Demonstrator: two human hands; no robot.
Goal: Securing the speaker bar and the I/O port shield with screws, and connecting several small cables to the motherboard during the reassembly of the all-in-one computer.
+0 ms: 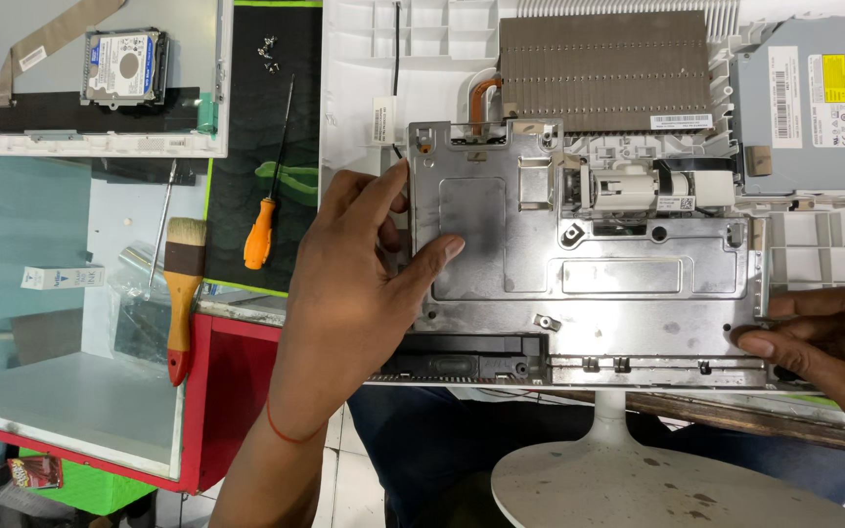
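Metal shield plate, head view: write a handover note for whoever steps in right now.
Left hand: grips the left edge of the shield plate, thumb on top.
Right hand: holds the plate's right edge.
The plate lies over the open white computer chassis, below the heatsink; whether it is screwed down cannot be told.
Orange screwdriver, brush and loose screws lie to the left, untouched.

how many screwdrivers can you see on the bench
2: an orange-handled screwdriver on the dark mat, and a thin metal one beside the paintbrush. Others may be hidden.
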